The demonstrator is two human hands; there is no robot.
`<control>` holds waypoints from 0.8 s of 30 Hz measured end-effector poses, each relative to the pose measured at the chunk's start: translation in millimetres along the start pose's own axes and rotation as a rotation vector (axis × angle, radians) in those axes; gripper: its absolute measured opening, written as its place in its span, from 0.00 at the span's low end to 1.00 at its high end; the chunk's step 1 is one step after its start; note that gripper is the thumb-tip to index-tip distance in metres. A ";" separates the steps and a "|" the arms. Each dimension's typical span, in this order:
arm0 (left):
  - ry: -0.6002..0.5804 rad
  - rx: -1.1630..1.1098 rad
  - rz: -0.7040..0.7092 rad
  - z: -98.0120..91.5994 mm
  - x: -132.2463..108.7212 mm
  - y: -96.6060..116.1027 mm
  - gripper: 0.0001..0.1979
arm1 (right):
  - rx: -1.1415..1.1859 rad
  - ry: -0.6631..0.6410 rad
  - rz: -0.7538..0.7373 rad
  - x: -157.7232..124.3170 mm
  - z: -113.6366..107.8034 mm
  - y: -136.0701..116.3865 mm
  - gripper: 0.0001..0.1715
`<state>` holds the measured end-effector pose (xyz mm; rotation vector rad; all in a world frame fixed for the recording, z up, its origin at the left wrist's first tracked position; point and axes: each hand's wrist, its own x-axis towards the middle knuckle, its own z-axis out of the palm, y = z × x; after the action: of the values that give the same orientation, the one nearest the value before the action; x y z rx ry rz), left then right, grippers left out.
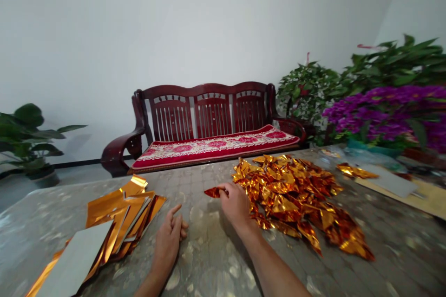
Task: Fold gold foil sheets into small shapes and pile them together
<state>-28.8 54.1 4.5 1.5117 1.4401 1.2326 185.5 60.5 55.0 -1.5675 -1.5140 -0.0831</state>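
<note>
My right hand (235, 204) is closed on a small folded piece of gold foil paper (212, 192), whose pointed end sticks out to the left. Just right of that hand lies a big heap of folded gold foil pieces (285, 185), shiny and pointed. My left hand (171, 232) rests on the table with its index finger stretched out and the other fingers loosely bent; nothing shows in it. To its left is a loose stack of flat gold foil sheets (121, 213), with a pale sheet (78, 255) face up on the near side.
The table (205, 260) has a patterned, glossy cover. Behind it stands a dark wooden bench (198, 106) with a red floral cushion (216, 146). Purple flowers (386, 113) and a beige board (414, 195) are at the right. A potted plant (31, 144) stands at the left.
</note>
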 end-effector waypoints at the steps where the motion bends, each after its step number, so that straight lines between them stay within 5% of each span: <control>1: -0.009 0.014 0.000 0.2 0.4 -0.9 0.23 | -0.032 0.014 0.009 5.0 -5.6 4.7 0.12; 14: -0.047 0.047 -0.031 2.2 4.2 -2.1 0.23 | -0.313 -0.032 0.293 31.5 -59.7 61.2 0.17; 20: -0.066 0.053 -0.027 1.8 5.0 -6.3 0.23 | -0.054 0.018 0.298 40.9 -68.6 41.2 0.17; 24: -0.101 0.038 -0.021 3.6 5.6 -6.9 0.23 | 0.158 -0.157 0.125 26.4 -41.3 8.5 0.17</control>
<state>-28.0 61.0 -2.1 1.5577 1.4170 1.1063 220.6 55.9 90.0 -1.5661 -1.4990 0.2301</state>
